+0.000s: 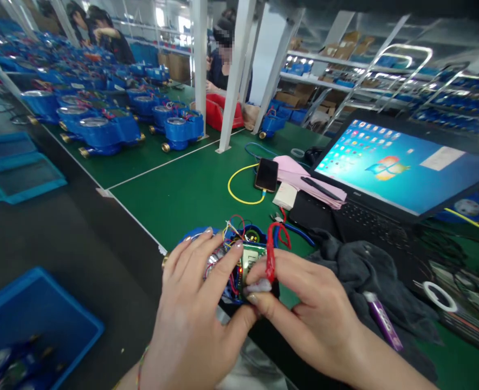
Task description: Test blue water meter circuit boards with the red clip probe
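A blue water meter (pixel 225 298) with its top uncovered sits at the table's near edge; a green circuit board (pixel 252 253), a red light and thin coloured wires show inside. My left hand (pixel 199 292) lies over the meter's left side, its fingers spread across the housing and the thumb at the near side, gripping it. Between thumb and fingertips, my right hand (pixel 304 298) pinches a small whitish plug (pixel 259 286) at the board. A red wrapped cable (pixel 270 252) runs up from the plug. My fingers hide where plug and board meet.
A phone (pixel 266 175) on a yellow cable, pink cloths (pixel 294 173) and a laptop (pixel 402 168) lie beyond. At right are a dark cloth (pixel 353 271) and a purple tube (pixel 383 322). Several blue meters (pixel 101 134) stand at back left; a blue bin (pixel 40 281) is lower left.
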Available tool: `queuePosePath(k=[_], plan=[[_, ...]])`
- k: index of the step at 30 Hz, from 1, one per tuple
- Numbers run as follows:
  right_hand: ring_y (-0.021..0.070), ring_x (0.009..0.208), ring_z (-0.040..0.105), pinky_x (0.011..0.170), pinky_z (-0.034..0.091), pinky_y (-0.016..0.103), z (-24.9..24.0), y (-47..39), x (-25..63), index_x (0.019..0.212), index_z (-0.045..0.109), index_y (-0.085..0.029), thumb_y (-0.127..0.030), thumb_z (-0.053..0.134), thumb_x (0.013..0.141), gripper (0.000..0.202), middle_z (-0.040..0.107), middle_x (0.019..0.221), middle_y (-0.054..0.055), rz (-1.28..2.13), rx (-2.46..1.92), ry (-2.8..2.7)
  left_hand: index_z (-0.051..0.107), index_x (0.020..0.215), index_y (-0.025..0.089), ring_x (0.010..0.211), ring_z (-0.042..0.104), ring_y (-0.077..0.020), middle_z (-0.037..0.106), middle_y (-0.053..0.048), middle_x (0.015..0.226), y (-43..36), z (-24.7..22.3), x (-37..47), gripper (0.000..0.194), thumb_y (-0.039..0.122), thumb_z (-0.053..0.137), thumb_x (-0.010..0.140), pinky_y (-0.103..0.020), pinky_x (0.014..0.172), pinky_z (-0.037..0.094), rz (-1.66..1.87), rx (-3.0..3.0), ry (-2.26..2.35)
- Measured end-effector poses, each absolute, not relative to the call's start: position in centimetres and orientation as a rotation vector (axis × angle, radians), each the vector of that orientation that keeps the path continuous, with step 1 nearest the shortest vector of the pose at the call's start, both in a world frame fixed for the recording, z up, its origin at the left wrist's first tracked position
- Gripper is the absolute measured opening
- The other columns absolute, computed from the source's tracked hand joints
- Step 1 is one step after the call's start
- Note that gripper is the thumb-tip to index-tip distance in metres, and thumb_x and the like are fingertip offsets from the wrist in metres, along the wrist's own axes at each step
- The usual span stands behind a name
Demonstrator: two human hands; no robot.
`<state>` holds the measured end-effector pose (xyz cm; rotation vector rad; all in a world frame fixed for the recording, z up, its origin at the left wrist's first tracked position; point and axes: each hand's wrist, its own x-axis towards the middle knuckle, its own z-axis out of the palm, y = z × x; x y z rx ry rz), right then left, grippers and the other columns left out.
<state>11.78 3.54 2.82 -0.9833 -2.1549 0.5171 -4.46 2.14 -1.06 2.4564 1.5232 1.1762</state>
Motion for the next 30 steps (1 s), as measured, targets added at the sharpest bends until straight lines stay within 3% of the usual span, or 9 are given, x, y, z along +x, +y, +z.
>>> queuePosePath(k=[11, 15, 21, 30], plan=[[0.0161, 0.089, 0.065, 0.077, 0.056, 0.024, 4.0, 3.2, 12.4, 0.1, 0.063, -0.017, -0.014, 0.056, 0.082, 0.02, 0.069, 0.095, 0.007, 0.429, -0.926, -2.273, 0.053, 0.122, 0.021, 0.126, 0.041, -0.0234, 0.052, -0.007, 0.128, 1.7, -0.8, -4.5, 0.046, 0.034, 0.061, 0.078, -0.044, 0.109, 0.027, 1.164, 2.335, 1.523], [0.0137, 0.08, 0.067, 0.071, 0.057, 0.021, 3.6, 3.2, 12.2, 0.095, 0.063, -0.017, -0.011, 0.059, 0.08, 0.016, 0.071, 0.086, 0.004, 0.33, -0.95, -2.217, 0.055, 0.121, 0.02, 0.125, 0.042, -0.0231, 0.054, -0.007, 0.127, 1.7, -0.8, -4.4, 0.046, 0.034, 0.062, 0.078, -0.043, 0.109, 0.026, 1.173, 2.329, 1.524], [0.01, 0.061, 0.064, 0.054, 0.053, 0.017, 3.1, 3.2, 12.6, 0.087, 0.059, -0.02, -0.016, 0.057, 0.082, 0.007, 0.067, 0.072, -0.001, 0.522, -1.145, -2.019, 0.058, 0.118, 0.02, 0.124, 0.044, -0.0225, 0.056, -0.006, 0.126, 1.9, -0.8, -4.5, 0.045, 0.041, 0.063, 0.078, -0.039, 0.11, 0.026, 1.203, 2.318, 1.518], [0.0138, 0.068, 0.066, 0.063, 0.056, 0.021, 3.5, 3.2, 12.2, 0.086, 0.061, -0.019, -0.015, 0.058, 0.083, 0.006, 0.07, 0.076, 0.003, 0.462, -1.049, -2.16, 0.06, 0.115, 0.018, 0.121, 0.047, -0.0244, 0.058, -0.008, 0.124, 2.1, -1.0, -4.6, 0.043, 0.04, 0.063, 0.078, -0.04, 0.106, 0.03, 1.245, 2.349, 1.507]])
